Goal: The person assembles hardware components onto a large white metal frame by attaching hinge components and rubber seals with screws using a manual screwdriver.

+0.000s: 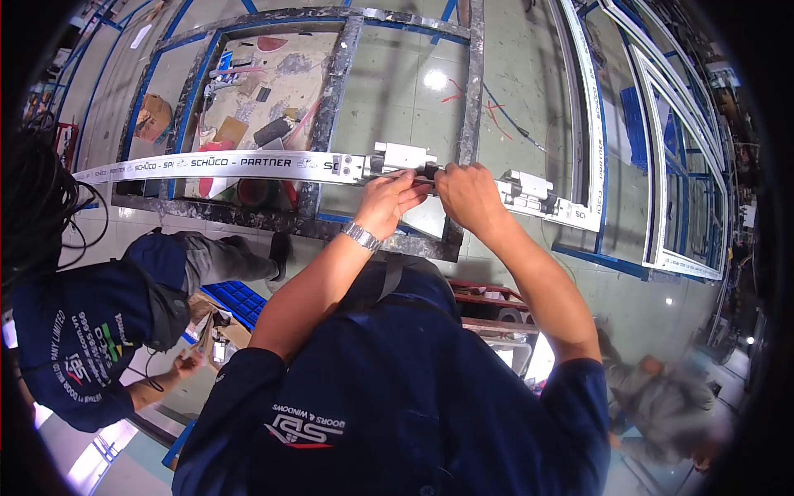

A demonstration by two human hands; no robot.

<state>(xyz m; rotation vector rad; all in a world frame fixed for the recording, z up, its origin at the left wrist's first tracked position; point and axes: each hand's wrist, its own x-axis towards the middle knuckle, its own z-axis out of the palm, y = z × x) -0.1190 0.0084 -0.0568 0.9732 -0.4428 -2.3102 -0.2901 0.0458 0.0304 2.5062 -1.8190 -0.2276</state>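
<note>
A long white profile [240, 163] wrapped in printed protective film lies across a marbled work frame [473, 91]. Two silver metal fittings sit on it, one [403, 154] just above my hands and another [526, 183] further right. My left hand [390, 201], with a wristwatch, pinches a thin dark piece [423, 174] on the profile's edge between the fittings. My right hand [468, 196] is closed on the same spot from the right, knuckles touching the left fingertips. What lies under the fingers is hidden.
Tools and cardboard scraps [248, 99] lie on the floor under the work frame. White window frames [662, 124] stand at the right. A co-worker in a navy shirt [83, 347] crouches at the left, handling small parts. Another, blurred person [662, 405] is at lower right.
</note>
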